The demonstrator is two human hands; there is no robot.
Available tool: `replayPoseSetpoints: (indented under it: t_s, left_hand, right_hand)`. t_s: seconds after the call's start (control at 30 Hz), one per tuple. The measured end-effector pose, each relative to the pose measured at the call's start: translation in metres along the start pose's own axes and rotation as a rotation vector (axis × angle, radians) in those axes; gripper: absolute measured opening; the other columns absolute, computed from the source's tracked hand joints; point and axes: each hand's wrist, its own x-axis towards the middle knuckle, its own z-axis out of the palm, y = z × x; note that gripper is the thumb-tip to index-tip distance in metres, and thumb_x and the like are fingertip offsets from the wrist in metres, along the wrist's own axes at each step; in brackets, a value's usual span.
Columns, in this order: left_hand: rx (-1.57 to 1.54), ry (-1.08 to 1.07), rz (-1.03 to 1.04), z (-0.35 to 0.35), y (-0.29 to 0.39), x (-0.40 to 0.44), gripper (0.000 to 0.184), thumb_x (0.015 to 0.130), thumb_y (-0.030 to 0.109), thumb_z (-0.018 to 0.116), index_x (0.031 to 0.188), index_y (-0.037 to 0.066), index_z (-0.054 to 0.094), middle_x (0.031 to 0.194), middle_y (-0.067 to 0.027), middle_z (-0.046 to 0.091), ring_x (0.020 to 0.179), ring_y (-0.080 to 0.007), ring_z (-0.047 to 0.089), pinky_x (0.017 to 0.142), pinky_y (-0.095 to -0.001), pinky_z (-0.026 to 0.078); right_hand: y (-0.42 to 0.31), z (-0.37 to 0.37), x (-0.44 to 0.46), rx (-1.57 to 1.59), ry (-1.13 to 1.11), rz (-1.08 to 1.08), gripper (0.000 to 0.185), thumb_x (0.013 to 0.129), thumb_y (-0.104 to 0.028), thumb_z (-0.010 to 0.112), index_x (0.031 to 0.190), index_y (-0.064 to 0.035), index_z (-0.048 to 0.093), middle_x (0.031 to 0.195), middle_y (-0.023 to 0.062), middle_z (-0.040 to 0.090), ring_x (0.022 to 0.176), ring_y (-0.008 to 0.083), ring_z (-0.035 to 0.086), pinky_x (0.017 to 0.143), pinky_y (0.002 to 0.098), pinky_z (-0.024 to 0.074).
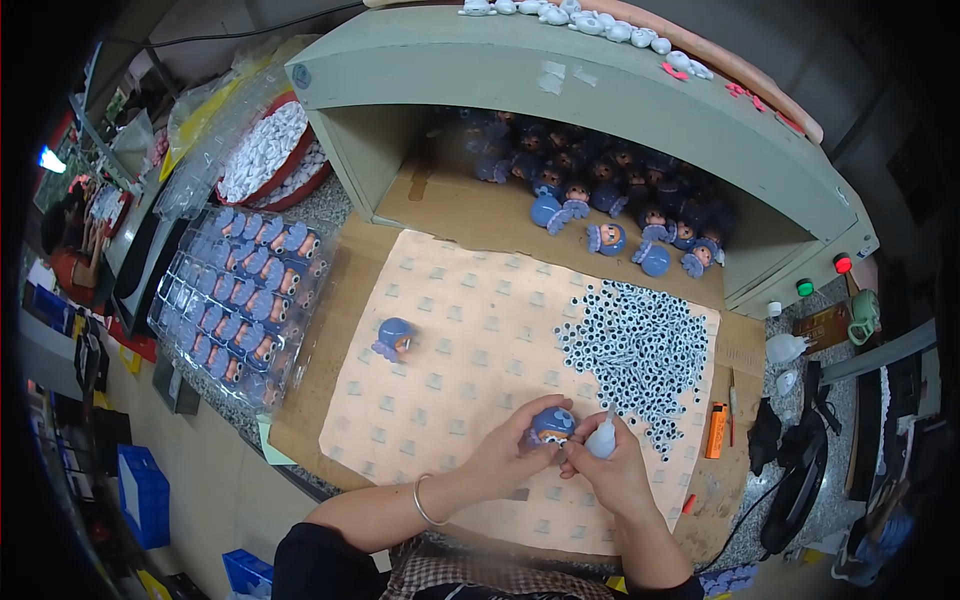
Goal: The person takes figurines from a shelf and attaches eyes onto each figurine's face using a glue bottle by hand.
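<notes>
A blue doll head with a face on its lower side is held in my left hand, fingers wrapped round it. My right hand holds a small white squeeze bottle with its thin nozzle pointing up. The fingertips of both hands meet near the doll's face; what is between them is too small to make out. Just above my right hand spreads a pile of small black-and-white eye pieces. Another blue doll head lies on the pale patterned cloth to the left.
A green-grey shelf box holds many blue doll heads. Plastic trays of doll heads stand at the left, below a red basket of white pieces. An orange lighter lies at the right. A person sits far left.
</notes>
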Motion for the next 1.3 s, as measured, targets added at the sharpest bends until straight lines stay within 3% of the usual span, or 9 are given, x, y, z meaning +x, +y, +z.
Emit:
replayPoseSetpoints:
  t_s: [0.5,0.57,0.67,0.77,0.87,1.07,1.3]
  left_hand:
    - [0.053,0.015,-0.048,0.000,0.003,-0.001,0.048,0.084,0.000,0.045,0.128,0.005,0.028,0.119,-0.0108,0.042,0.108,-0.0177,0.044,0.090,-0.0290,0.039]
    - [-0.070,0.031,-0.086,0.000,0.005,-0.002,0.048,0.085,0.003,0.047,0.129,0.004,0.028,0.120,-0.0102,0.043,0.108,-0.0164,0.044,0.090,-0.0292,0.039]
    - [-0.234,0.042,-0.125,-0.002,0.005,0.000,0.047,0.086,0.006,0.048,0.129,0.004,0.029,0.121,-0.0097,0.043,0.109,-0.0162,0.045,0.090,-0.0301,0.040]
    - [-0.345,0.053,-0.182,-0.004,0.007,0.002,0.047,0.087,0.009,0.048,0.129,0.002,0.027,0.119,-0.0104,0.044,0.106,-0.0165,0.046,0.088,-0.0289,0.042]
    - [-0.385,0.064,-0.245,-0.005,0.007,0.003,0.047,0.087,0.011,0.049,0.128,0.001,0.028,0.116,-0.0100,0.046,0.103,-0.0152,0.048,0.086,-0.0269,0.044]
    - [-0.421,0.068,-0.278,-0.005,0.007,0.003,0.045,0.087,0.011,0.050,0.126,-0.001,0.031,0.112,-0.0088,0.049,0.101,-0.0132,0.049,0.084,-0.0254,0.045]
    - [-0.422,0.092,-0.247,-0.006,0.004,0.002,0.046,0.086,0.012,0.051,0.126,-0.001,0.032,0.111,-0.0090,0.049,0.098,-0.0132,0.050,0.084,-0.0256,0.045]
  right_hand:
    - [0.003,-0.007,0.007,0.015,-0.008,0.020,0.018,0.076,0.002,0.060,0.087,0.0001,0.045,0.074,0.0085,0.055,0.057,0.0156,0.058,0.054,0.0270,0.0510]
    - [0.004,-0.007,0.007,0.009,-0.038,-0.012,0.017,0.076,0.002,0.060,0.087,0.0009,0.047,0.074,0.0084,0.055,0.058,0.0155,0.058,0.054,0.0267,0.0508]
    - [0.001,-0.002,0.002,-0.109,0.015,-0.156,0.014,0.075,0.002,0.061,0.086,0.0013,0.051,0.076,0.0084,0.056,0.061,0.0144,0.058,0.054,0.0259,0.0495]
    - [0.003,-0.005,0.004,-0.688,0.149,-0.805,0.014,0.073,0.002,0.063,0.085,-0.0001,0.056,0.077,0.0091,0.056,0.062,0.0157,0.058,0.052,0.0247,0.0471]
    - [0.003,-0.002,0.005,-0.858,0.138,-1.021,0.017,0.067,0.003,0.065,0.082,-0.0019,0.058,0.078,0.0100,0.055,0.062,0.0182,0.058,0.049,0.0251,0.0457]
    - [0.002,0.000,0.004,-1.018,0.123,-1.075,0.025,0.061,0.003,0.068,0.084,-0.0025,0.058,0.078,0.0090,0.054,0.062,0.0205,0.057,0.047,0.0267,0.0460]
    - [0.009,0.004,0.001,-1.146,0.116,-1.062,0.026,0.062,0.004,0.065,0.086,-0.0021,0.058,0.080,0.0088,0.054,0.064,0.0210,0.057,0.050,0.0269,0.0466]
